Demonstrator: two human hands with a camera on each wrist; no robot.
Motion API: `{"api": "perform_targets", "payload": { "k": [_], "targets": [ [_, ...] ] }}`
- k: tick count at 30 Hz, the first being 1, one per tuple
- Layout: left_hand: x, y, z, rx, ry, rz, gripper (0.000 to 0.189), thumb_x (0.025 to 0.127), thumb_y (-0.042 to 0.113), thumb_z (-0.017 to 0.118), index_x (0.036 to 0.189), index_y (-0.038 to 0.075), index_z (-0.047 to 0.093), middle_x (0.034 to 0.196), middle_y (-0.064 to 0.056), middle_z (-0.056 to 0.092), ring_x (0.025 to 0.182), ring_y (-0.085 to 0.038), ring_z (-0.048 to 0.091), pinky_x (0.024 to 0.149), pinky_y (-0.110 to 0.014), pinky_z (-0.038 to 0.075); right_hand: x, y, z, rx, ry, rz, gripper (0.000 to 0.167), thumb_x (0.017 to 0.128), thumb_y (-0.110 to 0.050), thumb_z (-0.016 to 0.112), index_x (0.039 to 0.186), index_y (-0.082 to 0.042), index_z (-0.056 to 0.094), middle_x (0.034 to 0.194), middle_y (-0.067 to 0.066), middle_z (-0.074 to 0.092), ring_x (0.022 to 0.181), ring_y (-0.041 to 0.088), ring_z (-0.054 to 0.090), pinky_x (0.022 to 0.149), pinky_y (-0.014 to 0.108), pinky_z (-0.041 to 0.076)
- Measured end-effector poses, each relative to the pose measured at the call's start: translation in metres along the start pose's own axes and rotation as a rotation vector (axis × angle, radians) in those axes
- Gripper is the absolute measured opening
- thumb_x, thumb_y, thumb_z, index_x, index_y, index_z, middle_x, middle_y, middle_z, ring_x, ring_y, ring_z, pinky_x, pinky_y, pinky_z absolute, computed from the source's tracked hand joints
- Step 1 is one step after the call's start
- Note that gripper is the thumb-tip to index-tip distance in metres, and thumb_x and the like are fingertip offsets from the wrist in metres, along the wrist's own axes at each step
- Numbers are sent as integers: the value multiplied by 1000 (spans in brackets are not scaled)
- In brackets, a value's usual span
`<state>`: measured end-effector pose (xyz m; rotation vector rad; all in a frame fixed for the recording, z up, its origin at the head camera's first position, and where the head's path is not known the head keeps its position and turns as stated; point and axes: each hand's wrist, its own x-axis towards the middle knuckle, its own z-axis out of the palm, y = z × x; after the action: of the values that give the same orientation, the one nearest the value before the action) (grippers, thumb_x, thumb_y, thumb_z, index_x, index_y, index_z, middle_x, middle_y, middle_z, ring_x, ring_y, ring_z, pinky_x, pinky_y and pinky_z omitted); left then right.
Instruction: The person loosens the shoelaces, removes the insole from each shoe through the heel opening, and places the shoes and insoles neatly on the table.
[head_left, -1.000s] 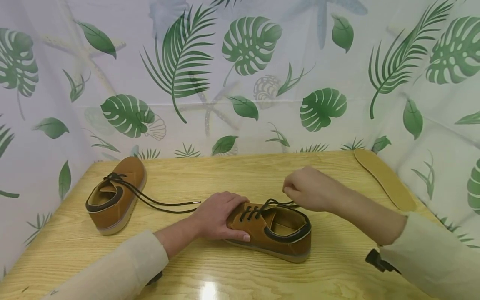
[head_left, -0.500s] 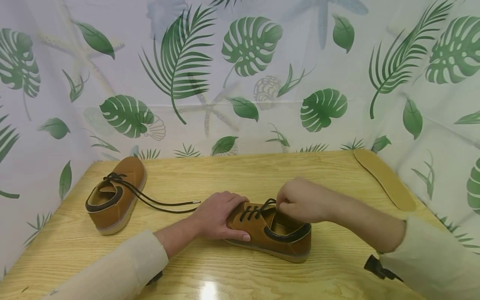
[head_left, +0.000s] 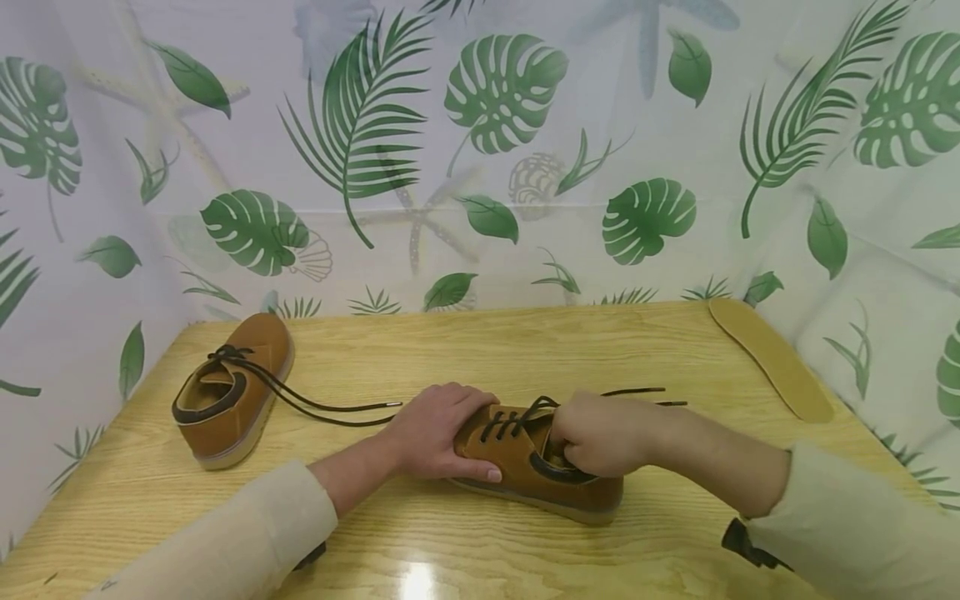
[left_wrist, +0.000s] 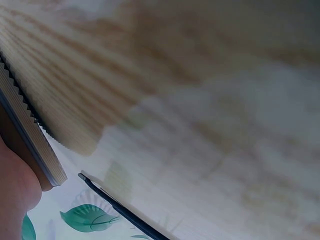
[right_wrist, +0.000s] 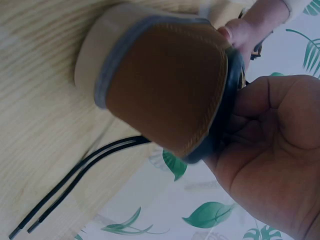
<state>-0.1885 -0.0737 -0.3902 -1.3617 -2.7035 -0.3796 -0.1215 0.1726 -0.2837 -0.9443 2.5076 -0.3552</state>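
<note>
A brown lace-up shoe [head_left: 517,483] with a dark collar stands on the wooden table, toe to the left. My left hand [head_left: 435,433] grips its toe end, thumb along the near side and fingers over the top. The fingers of my right hand [head_left: 603,437] are bent down into the shoe's opening, their tips hidden inside; I cannot tell whether they hold anything. In the right wrist view, that hand [right_wrist: 275,135] is at the collar behind the shoe's heel [right_wrist: 165,85]. Black laces [head_left: 633,391] trail out on the far side of the shoe.
A second brown shoe [head_left: 251,408] sits at the left, its black laces [head_left: 322,408] running toward my left hand. At the back right lies a tan insole [head_left: 772,358]. A leaf-print cloth [head_left: 525,275] stands around the back and sides of the table [head_left: 420,342].
My right hand has come left and down from beside the laces into the shoe's opening. The lace ends now show on the table beyond it. My left hand stays on the toe.
</note>
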Motion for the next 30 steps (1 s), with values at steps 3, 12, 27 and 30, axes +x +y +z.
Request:
{"api": "perform_targets", "payload": {
  "k": [3, 12, 27, 30],
  "targets": [
    [0, 1, 1, 2, -1, -4, 85, 78, 75, 63, 143, 21, 49, 136, 4, 59, 126, -18, 54, 109, -43, 41, 0, -1, 3, 14, -24, 34, 29, 90, 5, 50, 73, -17, 58, 67, -8, 49, 57, 6, 43, 55, 22, 36],
    [-1, 1, 3, 16, 8, -9, 85, 78, 75, 64, 142, 21, 50, 135, 3, 60, 124, -18, 55, 105, -42, 44, 1, -3, 11, -10, -26, 63, 24, 89, 4, 51, 78, -16, 59, 77, -6, 56, 62, 8, 45, 58, 24, 37],
    [-2, 0, 5, 18, 18, 1, 84, 79, 74, 63, 142, 20, 51, 135, 3, 60, 124, -18, 56, 106, -43, 44, 5, 1, 7, -18, -26, 37, 23, 83, 9, 52, 79, -12, 59, 69, -6, 46, 61, 8, 41, 58, 24, 35],
    [-2, 0, 5, 19, 15, 3, 84, 79, 74, 63, 142, 20, 51, 136, 3, 60, 125, -19, 55, 107, -43, 43, 6, 2, 8, -9, -13, 30, 22, 85, 7, 55, 80, -14, 59, 71, -7, 50, 63, 7, 44, 59, 24, 38]
  ]
}}
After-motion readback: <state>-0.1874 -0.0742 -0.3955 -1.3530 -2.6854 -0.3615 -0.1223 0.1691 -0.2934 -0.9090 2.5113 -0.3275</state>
